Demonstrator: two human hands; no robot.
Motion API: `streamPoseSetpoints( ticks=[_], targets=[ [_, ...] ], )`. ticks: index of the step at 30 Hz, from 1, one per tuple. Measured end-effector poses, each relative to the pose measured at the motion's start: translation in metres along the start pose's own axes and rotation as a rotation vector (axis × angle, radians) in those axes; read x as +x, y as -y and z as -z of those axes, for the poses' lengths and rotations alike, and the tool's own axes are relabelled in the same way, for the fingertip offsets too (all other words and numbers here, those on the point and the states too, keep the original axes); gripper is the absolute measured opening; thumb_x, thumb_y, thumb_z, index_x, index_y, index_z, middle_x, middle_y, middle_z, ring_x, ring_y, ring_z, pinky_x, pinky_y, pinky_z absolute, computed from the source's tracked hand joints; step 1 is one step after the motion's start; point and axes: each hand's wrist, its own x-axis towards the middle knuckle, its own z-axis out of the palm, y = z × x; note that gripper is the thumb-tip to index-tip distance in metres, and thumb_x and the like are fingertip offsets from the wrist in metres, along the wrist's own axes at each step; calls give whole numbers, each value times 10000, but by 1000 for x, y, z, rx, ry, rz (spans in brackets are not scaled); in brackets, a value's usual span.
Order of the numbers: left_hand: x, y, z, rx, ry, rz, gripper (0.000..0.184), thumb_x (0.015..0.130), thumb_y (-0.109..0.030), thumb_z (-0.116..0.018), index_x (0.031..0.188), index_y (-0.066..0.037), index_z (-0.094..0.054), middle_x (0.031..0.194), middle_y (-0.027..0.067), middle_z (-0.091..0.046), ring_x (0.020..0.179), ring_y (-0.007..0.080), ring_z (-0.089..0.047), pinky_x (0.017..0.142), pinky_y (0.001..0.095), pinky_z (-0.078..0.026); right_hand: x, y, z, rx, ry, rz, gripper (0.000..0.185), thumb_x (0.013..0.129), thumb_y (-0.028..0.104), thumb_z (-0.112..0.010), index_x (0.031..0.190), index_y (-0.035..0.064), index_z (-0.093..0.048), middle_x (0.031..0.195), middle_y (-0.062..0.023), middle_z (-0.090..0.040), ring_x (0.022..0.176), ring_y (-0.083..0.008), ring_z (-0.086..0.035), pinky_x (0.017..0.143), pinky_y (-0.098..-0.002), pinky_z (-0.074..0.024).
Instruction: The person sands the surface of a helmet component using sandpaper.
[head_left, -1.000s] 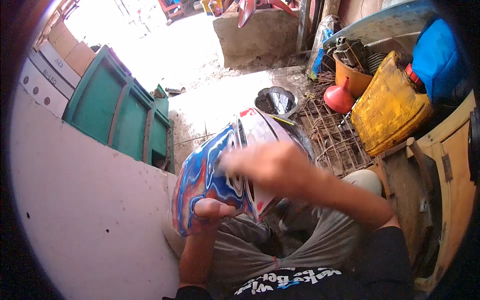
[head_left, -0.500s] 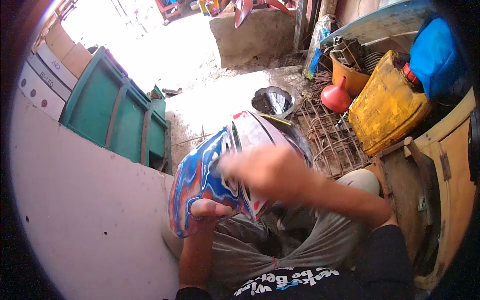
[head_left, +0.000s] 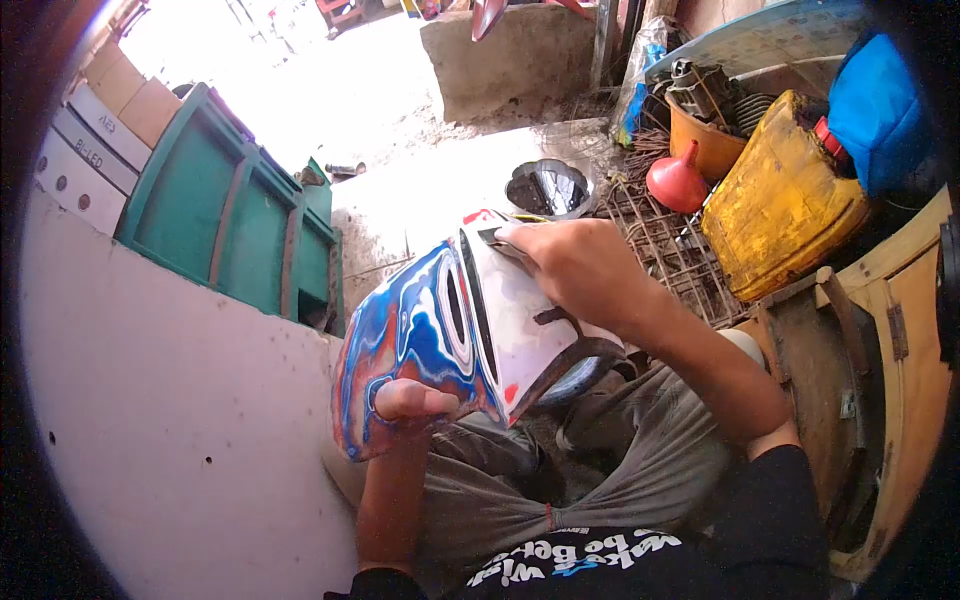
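A curved panel piece (head_left: 430, 310) lies tilted over my lap, with blue, red and white swirls on its left part and a white section with red marks on its right. My left hand (head_left: 410, 402) grips the lower left of the swirled part, its thumb on top and other fingers hidden beneath. My right hand (head_left: 570, 260) is closed at the upper end of the white section, its fingertips pressed round a small dark piece (head_left: 490, 236) that touches the surface.
A dark scalloped bowl (head_left: 548, 188) stands on the floor beyond the panel. On the right are a red funnel (head_left: 678, 180), a dirty yellow jerrycan (head_left: 785, 205) and a metal grid (head_left: 665, 250). Green cabinet (head_left: 190, 200) and pale wall (head_left: 180, 400) are at left.
My right hand has moved from the blue swirled part up and right onto the white section, uncovering the swirls and slots. My left hand keeps its grip.
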Motion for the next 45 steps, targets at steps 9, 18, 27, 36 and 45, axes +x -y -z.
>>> streamPoseSetpoints(
  ticks=[9, 18, 27, 36, 45],
  targets=[
    [-9, 4, 20, 14, 5, 37, 960, 516, -157, -657, 1420, 95, -456, 1296, 208, -629, 1157, 324, -663, 1048, 410, -526, 3, -1, 2, -64, 42, -1, 269, 906, 136, -631, 1154, 86, -721, 1098, -131, -762, 950, -269, -765, 800, -362, -617],
    [-1, -2, -1, -98, 32, -41, 939, 527, -141, -656, 1418, 84, -460, 1233, 194, -659, 1155, 316, -668, 1001, 414, -570, -3, 3, -10, -34, -214, 186, 153, 919, 157, -594, 1016, 67, -671, 817, -135, -713, 746, -306, -738, 624, -418, -591],
    [4, 1, -4, -137, -80, -9, 978, 521, -107, -625, 1456, 75, -406, 1307, 218, -618, 1208, 342, -643, 1041, 451, -556, -3, 12, 5, -8, 17, 93, 254, 903, 107, -636, 1146, 75, -703, 1077, -144, -753, 941, -291, -759, 800, -409, -615],
    [-3, 7, 11, -107, -17, 29, 893, 527, -182, -618, 1366, 89, -477, 1264, 225, -636, 1169, 351, -650, 1018, 475, -555, 0, 1, -4, -27, -15, 104, 252, 910, 116, -632, 1150, 81, -700, 999, -152, -749, 879, -304, -747, 741, -406, -600],
    [-2, 4, 5, -87, -36, 60, 849, 531, -206, -619, 1319, 93, -520, 1229, 217, -652, 1123, 342, -667, 972, 457, -582, 3, 4, 1, -41, 55, 72, 271, 913, 123, -641, 1172, 80, -710, 1090, -131, -764, 965, -266, -764, 822, -385, -622]
  ],
)
